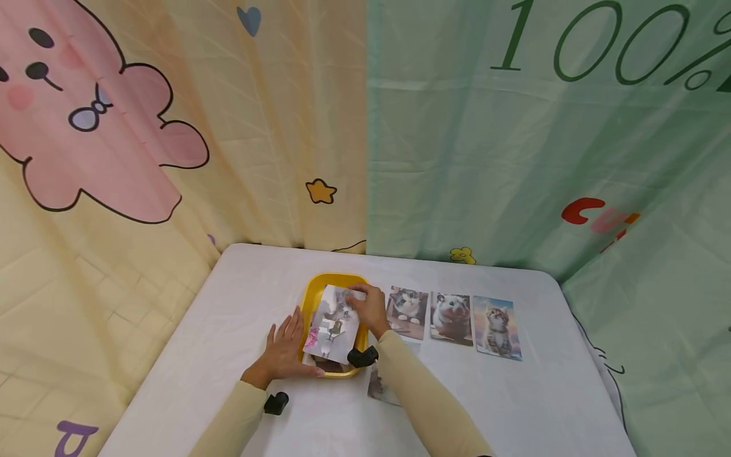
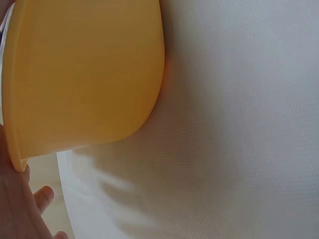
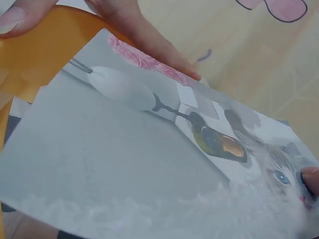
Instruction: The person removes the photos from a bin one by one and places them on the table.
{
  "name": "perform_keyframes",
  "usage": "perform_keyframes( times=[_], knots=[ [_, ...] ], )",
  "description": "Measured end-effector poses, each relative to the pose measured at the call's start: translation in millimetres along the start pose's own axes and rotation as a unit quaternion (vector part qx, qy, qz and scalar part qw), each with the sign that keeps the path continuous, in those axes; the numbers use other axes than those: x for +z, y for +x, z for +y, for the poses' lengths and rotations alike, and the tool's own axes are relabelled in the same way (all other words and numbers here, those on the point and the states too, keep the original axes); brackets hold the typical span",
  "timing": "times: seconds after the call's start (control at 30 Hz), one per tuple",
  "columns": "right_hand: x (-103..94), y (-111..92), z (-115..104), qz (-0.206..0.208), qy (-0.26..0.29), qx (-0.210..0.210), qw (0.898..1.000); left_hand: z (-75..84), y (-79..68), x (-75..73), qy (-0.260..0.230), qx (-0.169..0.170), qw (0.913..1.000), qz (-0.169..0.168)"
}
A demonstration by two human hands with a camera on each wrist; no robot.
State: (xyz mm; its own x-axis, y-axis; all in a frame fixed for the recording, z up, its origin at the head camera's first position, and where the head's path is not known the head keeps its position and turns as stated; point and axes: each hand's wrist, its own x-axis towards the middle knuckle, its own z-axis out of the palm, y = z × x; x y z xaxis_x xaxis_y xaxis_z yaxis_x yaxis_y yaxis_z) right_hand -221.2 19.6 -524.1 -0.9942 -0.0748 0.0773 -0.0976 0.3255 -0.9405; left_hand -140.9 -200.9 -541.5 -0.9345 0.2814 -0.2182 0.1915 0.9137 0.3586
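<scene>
A yellow plastic basket stands on the table left of the cards. My left hand lies along its left and near side, fingers spread and fairly straight, touching the rim. In the left wrist view the basket's outer wall fills the upper left. Between thumb and fingers, my right hand pinches the top end of a picture card over the basket. The right wrist view shows a blue-eyed cat, pink flowers and a glass on that card, tilted. Other cards lie beneath it in the basket, mostly covered.
In a row to the right lie a grey-and-white cat card, a hamster card and a kitten card. Another card is partly hidden under my right forearm. Printed curtains hang behind the white table.
</scene>
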Motion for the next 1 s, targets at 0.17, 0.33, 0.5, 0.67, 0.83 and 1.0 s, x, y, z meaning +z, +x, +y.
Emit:
perform_keyframes(
  times=[0.17,0.33,0.5,0.67,0.83,1.0],
  knots=[
    [-17.1,0,2,0.007,0.033,0.004,0.999,1.2,0.7,0.4,-0.006,-0.001,1.0000,0.004],
    [-39.4,-1,5,-0.003,0.049,0.015,0.999,0.8,1.6,-1.1,-0.008,-0.006,0.9999,0.007],
    [-64.1,-4,17,0.005,0.035,0.035,0.999,-0.2,1.8,-2.1,-0.011,-0.004,0.9999,0.008],
    [-95.7,-16,31,0.013,0.028,0.052,0.998,-0.6,0.7,-2.3,-0.011,-0.003,0.9999,0.006],
    [-130.4,-33,45,0.005,0.017,0.054,0.998,-0.2,0.7,-1.0,-0.010,-0.008,0.9999,0.004],
    [-160.3,-52,58,0.002,-0.009,0.082,0.997,0.8,0.7,-0.9,-0.013,-0.012,0.9998,0.002]
  ],
)
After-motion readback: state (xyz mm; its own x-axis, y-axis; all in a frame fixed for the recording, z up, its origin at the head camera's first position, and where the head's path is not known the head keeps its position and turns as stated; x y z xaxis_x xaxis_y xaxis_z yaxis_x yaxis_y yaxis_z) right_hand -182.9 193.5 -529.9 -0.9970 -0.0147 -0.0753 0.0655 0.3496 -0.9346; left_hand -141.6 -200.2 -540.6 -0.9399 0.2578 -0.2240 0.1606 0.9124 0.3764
